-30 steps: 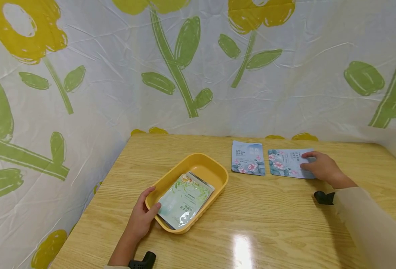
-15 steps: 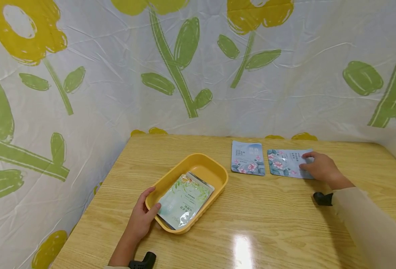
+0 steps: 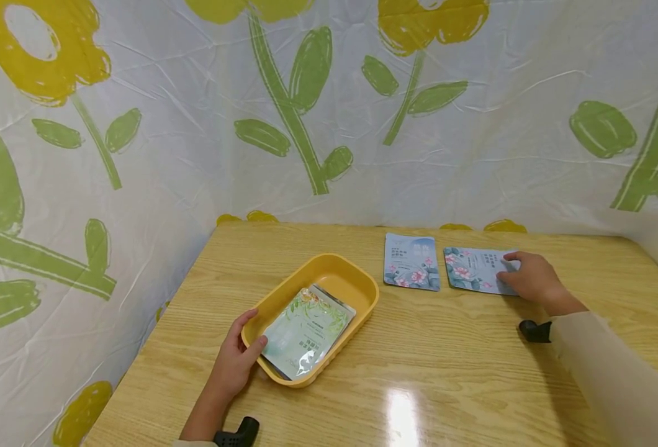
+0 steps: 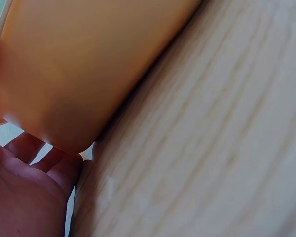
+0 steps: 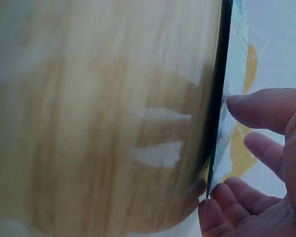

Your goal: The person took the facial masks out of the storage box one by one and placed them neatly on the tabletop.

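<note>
In the head view my left hand [image 3: 235, 360] grips the near left end of a yellow plastic tub [image 3: 357, 268], thumb over the rim and fingers outside. Inside lies a pale green foil sachet [image 3: 306, 332] with a leafy print, on top of another whose silvery edge shows. My right hand [image 3: 538, 280] holds the right end of a blue foil sachet [image 3: 467, 270] with pink flowers, lying sideways. The right wrist view has the thumb [image 5: 261, 108] on the sachet's face and the other fingers at its edge. A similar blue sachet [image 3: 411, 262] lies upright to its left.
The wooden table [image 3: 446, 366] carries all of these. Behind it and to the left hangs a white cloth [image 3: 195, 93] printed with yellow flowers and green leaves. A black wrist device [image 3: 536, 331] sits under my right sleeve, another black device [image 3: 239, 433] at my left wrist.
My right hand and the sideways blue sachet have shifted slightly left. The left hand, the tub and the other sachets stay as they were.
</note>
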A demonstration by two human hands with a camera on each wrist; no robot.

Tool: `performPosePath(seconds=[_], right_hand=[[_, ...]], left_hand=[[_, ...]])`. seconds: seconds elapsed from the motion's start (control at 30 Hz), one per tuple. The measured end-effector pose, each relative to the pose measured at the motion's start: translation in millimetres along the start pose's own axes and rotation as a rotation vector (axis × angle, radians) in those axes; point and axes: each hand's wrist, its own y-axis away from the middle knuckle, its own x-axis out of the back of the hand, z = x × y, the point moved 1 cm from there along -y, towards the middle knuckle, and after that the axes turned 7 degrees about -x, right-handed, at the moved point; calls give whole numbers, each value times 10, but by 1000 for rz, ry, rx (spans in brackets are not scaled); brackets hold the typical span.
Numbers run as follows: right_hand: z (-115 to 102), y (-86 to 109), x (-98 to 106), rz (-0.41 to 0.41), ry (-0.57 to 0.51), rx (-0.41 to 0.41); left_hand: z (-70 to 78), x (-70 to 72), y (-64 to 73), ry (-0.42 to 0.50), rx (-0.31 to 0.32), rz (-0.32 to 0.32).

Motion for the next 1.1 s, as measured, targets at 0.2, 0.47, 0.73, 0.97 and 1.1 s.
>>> performPosePath(seconds=[0.2,0.47,0.73,0.97,1.1], right_hand=[[-37,7,4,24,-15,40],[-201,86,17,63,-92,126],[-437,196,17,-20,-297,175],[-683,313,-2,-124,-498,306],[-848,362,-46,-168,-566,386]], left_hand=[[-6,3,-14,-2,-4,-3],[-15,5,-24,10,-13,-9],[-19,5,-24,7,-21,-9],[-16,4,-15,11,-15,-9],[-11,5,-6,3,-9,-4]])
